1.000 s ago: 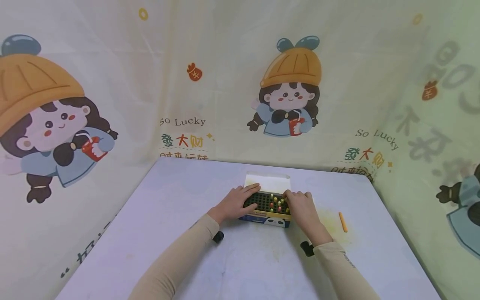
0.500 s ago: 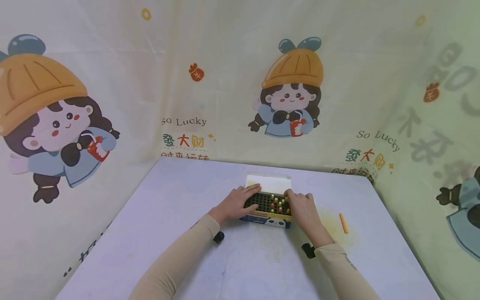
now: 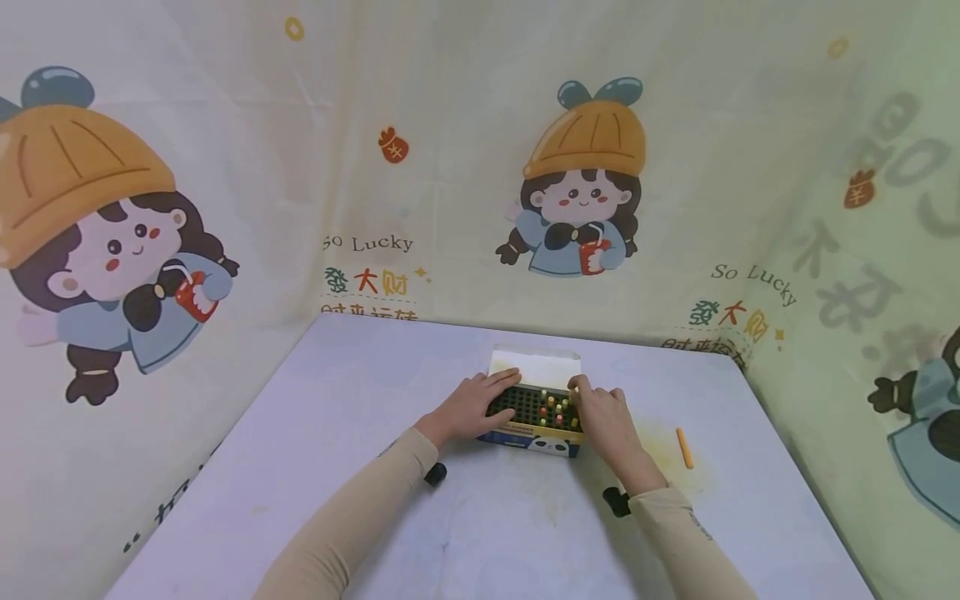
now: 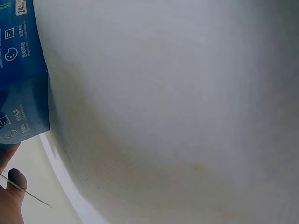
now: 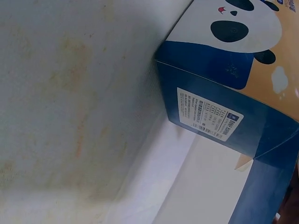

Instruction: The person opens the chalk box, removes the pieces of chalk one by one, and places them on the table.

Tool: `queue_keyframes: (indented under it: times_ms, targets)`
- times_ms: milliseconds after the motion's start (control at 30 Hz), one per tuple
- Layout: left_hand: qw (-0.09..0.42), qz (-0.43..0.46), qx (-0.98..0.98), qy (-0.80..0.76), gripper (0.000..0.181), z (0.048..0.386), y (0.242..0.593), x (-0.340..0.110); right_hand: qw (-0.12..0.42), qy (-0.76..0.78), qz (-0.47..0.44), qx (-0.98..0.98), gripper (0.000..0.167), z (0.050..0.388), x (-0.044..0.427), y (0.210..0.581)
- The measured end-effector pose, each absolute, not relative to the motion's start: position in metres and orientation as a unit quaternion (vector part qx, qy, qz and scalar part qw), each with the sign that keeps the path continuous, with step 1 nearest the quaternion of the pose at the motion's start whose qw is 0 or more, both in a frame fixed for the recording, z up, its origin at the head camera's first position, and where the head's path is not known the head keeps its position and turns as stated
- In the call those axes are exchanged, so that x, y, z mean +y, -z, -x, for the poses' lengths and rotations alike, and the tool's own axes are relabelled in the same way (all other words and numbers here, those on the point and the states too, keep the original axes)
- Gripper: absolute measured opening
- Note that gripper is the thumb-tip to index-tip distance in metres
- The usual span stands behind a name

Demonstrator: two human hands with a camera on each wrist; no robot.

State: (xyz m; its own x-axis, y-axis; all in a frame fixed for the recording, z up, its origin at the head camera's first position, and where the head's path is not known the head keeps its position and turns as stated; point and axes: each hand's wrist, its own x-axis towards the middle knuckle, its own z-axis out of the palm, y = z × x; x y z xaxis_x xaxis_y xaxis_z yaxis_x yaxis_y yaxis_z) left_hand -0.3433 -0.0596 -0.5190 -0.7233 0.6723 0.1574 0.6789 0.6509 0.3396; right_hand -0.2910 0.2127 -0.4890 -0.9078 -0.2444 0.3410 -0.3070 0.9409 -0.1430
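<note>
On the table, a blue and yellow chalk box (image 3: 553,444) with a panda print stands with its white lid flap (image 3: 536,364) folded back. Inside, a black tray with rows of holes (image 3: 517,404) bears several small coloured chalk ends (image 3: 558,408) toward the right. My left hand (image 3: 472,406) rests over the box's left end, fingers straight and thumb stretched over the front edge. At the right end, my right hand (image 3: 603,417) has curled fingers; its thumb and forefinger seem to pinch a pale chalk at the tray, mostly hidden. The right wrist view shows the box's label (image 5: 208,114).
An orange chalk stick (image 3: 685,448) lies on the white table (image 3: 375,375) to the right of the box, among faint yellow stains. Black wrist cameras (image 3: 617,502) sit below the wrists. A printed cloth (image 3: 465,208) hangs round the table.
The right hand's thumb and forefinger shift slightly at the box's right end. The left hand, the box and the orange chalk stay in place; the head view sways a little.
</note>
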Motion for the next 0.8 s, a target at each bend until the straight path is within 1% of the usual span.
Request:
queue_keyframes:
  times_ms: [133,300,533,800]
  targets:
    - [0.009,0.371,-0.908,0.196,0.069,0.3429,0.5195,-0.0597,0.139,-0.125,-0.128,-0.974,0.018,0.2913,0.2139,0.4887]
    - [0.007,0.37,-0.909,0.193,0.069,0.3432,0.5197,-0.0592,0.118,-0.14,-0.114,-0.976,0.015,0.2918,0.2155,0.4885]
    - [0.013,0.369,-0.909,0.193,0.07,0.3448,0.5204,-0.0591,0.119,-0.126,-0.117,-0.978,0.013,0.2915,0.2159,0.4879]
    - [0.012,0.369,-0.909,0.194,0.069,0.3429,0.5187,-0.0589,0.134,-0.126,-0.117,-0.976,0.02,0.2897,0.2156,0.4885]
